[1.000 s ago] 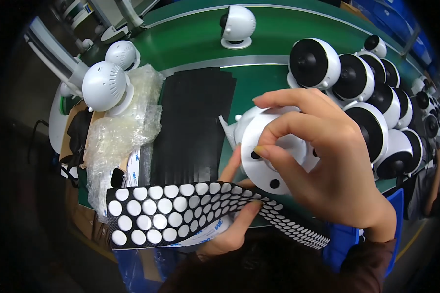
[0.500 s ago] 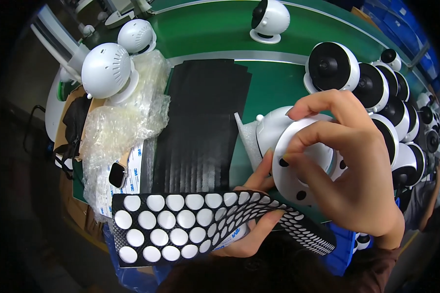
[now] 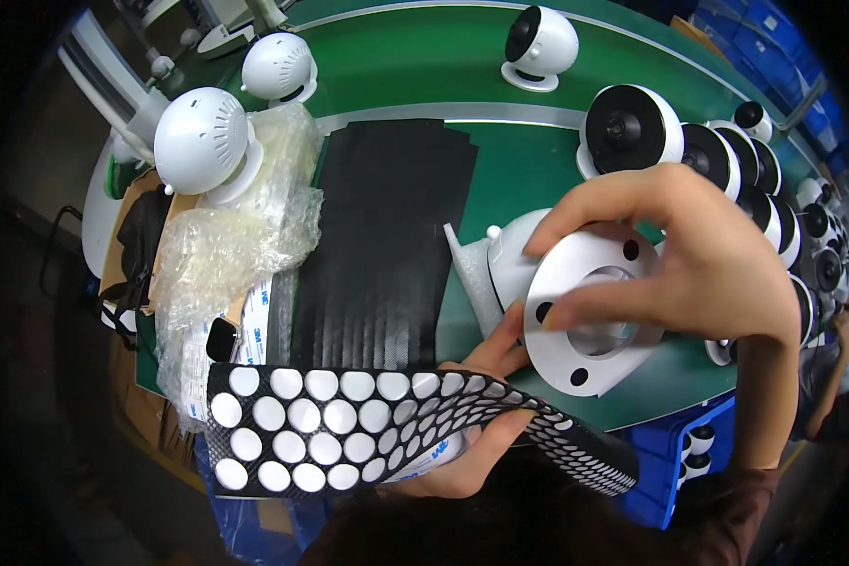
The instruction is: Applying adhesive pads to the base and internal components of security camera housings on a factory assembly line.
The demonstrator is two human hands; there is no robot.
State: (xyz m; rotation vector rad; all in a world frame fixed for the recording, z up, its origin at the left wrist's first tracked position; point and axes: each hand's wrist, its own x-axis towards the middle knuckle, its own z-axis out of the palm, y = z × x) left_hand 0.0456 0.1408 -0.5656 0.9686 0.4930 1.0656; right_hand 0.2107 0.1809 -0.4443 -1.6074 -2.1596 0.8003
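Observation:
My left hand [image 3: 462,462] grips a black sheet [image 3: 302,415] covered with rows of round white pads, its thumb in front and fingers behind; the sheet bends and droops toward the right. Just right of it, a white ball-shaped camera [image 3: 519,255] lies tipped on a grey foam piece [image 3: 476,278], its flat round base [image 3: 575,354] facing me. Dark round spots show on that base around a clear recessed centre. My right hand [image 3: 689,255] is closed over the base, with the thumb pressed at the left spot and a fingertip at the upper rim.
Black sheets [image 3: 387,217] lie stacked on the green table [image 3: 514,156]. Bubble wrap [image 3: 226,245], a smartwatch [image 3: 223,340] and two white cameras [image 3: 198,141] are at left. More black-fronted cameras [image 3: 632,127] crowd the right; one camera [image 3: 541,47] stands at the back. A blue bin [image 3: 656,453] is below right.
My right thumb and index finger have parted from a pinch; the finger is now at the base's upper rim and the thumb on the left spot. My left hand still holds the sheet.

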